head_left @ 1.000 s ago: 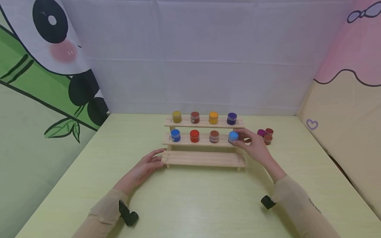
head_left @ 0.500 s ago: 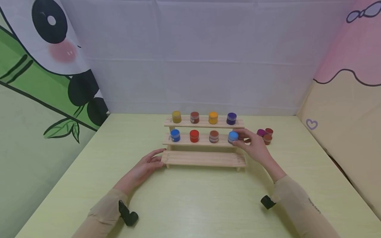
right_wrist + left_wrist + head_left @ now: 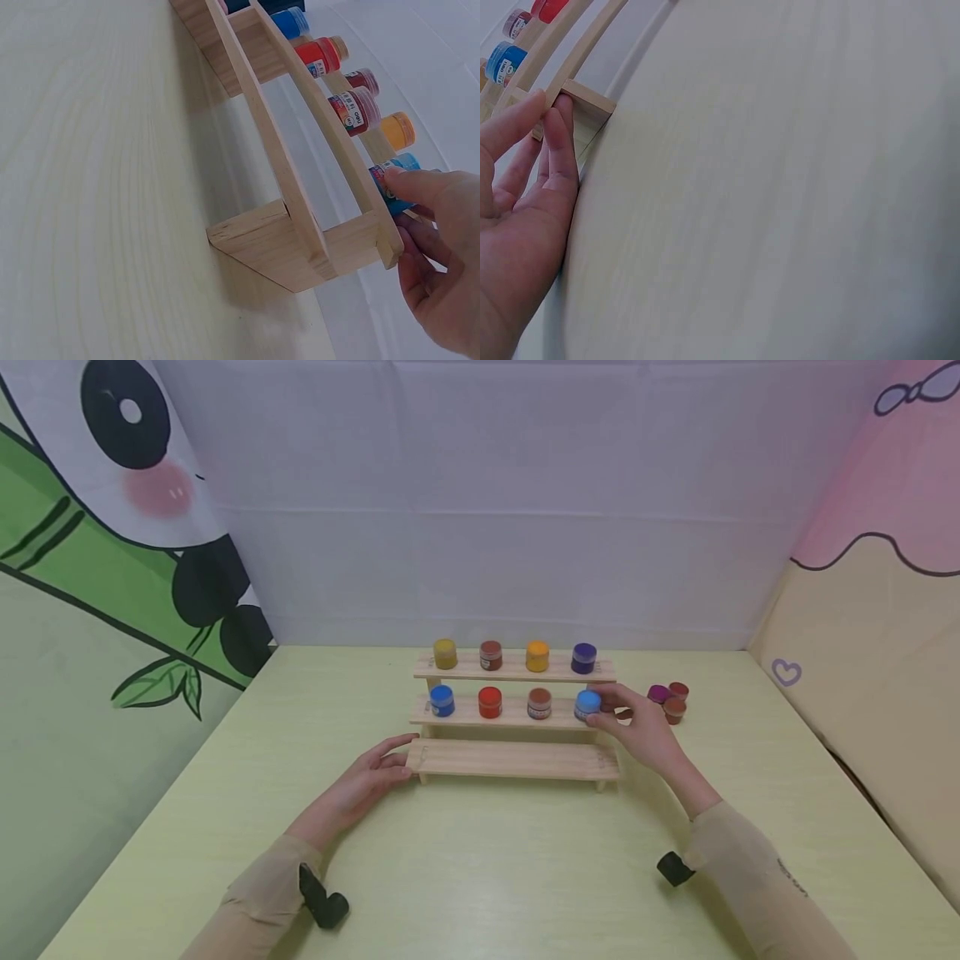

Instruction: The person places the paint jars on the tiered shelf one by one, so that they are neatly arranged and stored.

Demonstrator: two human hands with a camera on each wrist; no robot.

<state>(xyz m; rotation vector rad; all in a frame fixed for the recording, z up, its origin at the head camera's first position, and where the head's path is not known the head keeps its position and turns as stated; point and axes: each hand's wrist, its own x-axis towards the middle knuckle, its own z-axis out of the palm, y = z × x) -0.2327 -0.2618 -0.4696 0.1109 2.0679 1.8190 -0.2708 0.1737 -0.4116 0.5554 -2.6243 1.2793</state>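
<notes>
A three-tier wooden display rack (image 3: 513,758) stands on the table. My left hand (image 3: 371,777) pinches the left end of its lowest shelf; in the left wrist view the thumb and fingertips (image 3: 559,124) meet around the wood. At the right end of the middle shelf, my right hand (image 3: 637,727) holds a light blue paint jar (image 3: 587,704) between thumb and fingers. The right wrist view shows the thumb on the label side of that jar (image 3: 401,169). Beside it on the same shelf are a brown jar (image 3: 539,703), a red jar (image 3: 490,702) and a blue jar (image 3: 442,701).
On the top shelf stand an olive-yellow jar (image 3: 445,653), a dark red jar (image 3: 491,656), an orange jar (image 3: 537,656) and a purple jar (image 3: 583,657). Several more jars (image 3: 674,710) cluster on the table behind my right hand. A white cloth (image 3: 480,527) hangs behind the rack.
</notes>
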